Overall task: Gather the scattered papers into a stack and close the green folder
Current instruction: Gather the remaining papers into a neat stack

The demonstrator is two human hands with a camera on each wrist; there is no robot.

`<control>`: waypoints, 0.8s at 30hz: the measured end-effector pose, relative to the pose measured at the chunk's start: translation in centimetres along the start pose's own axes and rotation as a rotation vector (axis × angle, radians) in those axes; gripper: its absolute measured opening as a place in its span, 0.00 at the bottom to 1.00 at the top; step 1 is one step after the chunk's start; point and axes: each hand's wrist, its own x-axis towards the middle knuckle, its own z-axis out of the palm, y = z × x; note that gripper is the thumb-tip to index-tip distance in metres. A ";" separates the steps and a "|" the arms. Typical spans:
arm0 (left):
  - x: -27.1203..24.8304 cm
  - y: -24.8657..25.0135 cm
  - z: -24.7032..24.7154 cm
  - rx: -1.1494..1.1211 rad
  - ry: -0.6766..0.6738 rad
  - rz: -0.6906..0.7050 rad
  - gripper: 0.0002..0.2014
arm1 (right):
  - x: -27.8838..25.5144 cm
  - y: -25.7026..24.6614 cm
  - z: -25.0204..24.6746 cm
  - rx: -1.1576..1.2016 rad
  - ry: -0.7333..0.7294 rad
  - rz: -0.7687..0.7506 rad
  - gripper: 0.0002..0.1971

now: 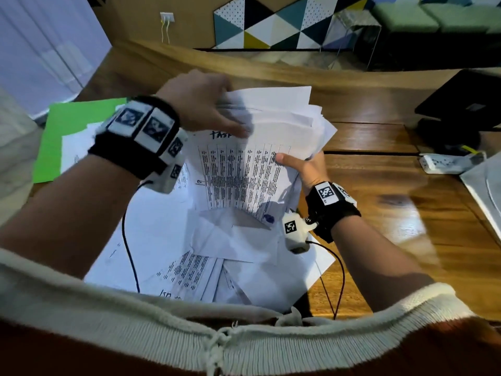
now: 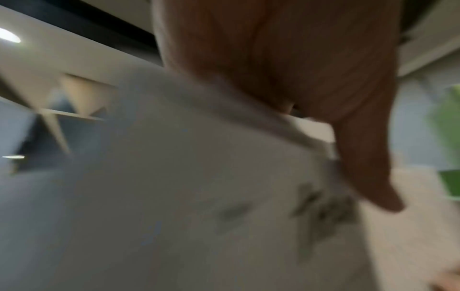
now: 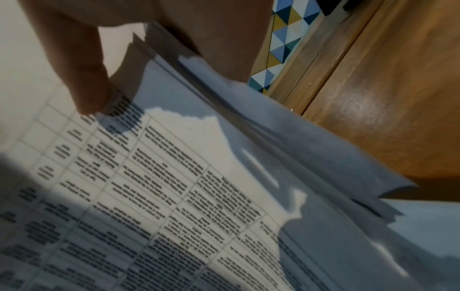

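Note:
Both hands hold a loose bundle of white papers above the table. My left hand grips its upper left edge, thumb on the top printed sheet. My right hand pinches the bundle's right edge, thumb on the printed table. The right wrist view shows that thumb pressed on the printed sheet with the fanned paper edges beside it. The left wrist view is blurred: a thumb over a sheet. More papers lie scattered below. The green folder lies open at the left, partly under papers.
The wooden table extends to the right. A white power strip and a dark device sit at the right edge, a grey flat object below them. Wrist camera cables hang over the lower papers.

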 end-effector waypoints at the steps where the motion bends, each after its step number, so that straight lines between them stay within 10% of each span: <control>1: 0.5 1.1 0.0 0.114 -0.045 0.027 0.29 | 0.0 -0.1 0.1 0.005 -0.011 0.005 0.27; 13: 3.4 6.4 1.5 0.271 -0.221 0.084 0.46 | -0.8 -1.3 0.5 -0.033 -0.179 -0.023 0.28; 18: 3.6 5.0 2.7 0.284 -0.128 0.191 0.41 | -0.8 -1.4 1.2 -0.076 -0.146 -0.022 0.19; 24: 3.3 0.2 0.6 0.180 -0.100 0.011 0.20 | 0.1 -0.8 0.8 -0.052 -0.067 -0.051 0.15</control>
